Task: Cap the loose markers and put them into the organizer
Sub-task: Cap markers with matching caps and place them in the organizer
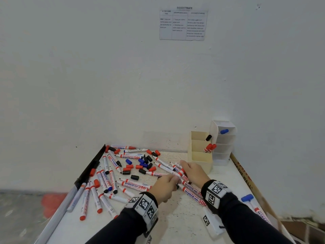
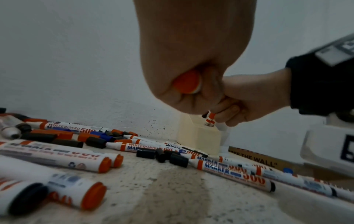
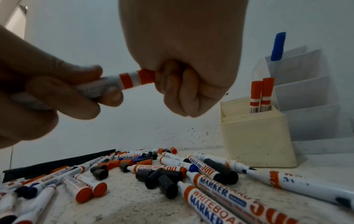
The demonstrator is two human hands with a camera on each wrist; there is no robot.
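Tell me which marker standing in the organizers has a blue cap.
The lone marker in the top compartment of the white tiered organizer. The markers in the cream organizer are capped red or black.

I hold a white marker [image 3: 107, 86] level above the table, its red cap [image 3: 146, 78] pressed on; more markers [image 1: 133, 185] lie scattered, two red ones stand in the cream organizer [image 1: 200, 162]

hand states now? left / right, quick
Left hand: closed round the barrel of a red marker.
Right hand: closed round the red cap on that marker's end.
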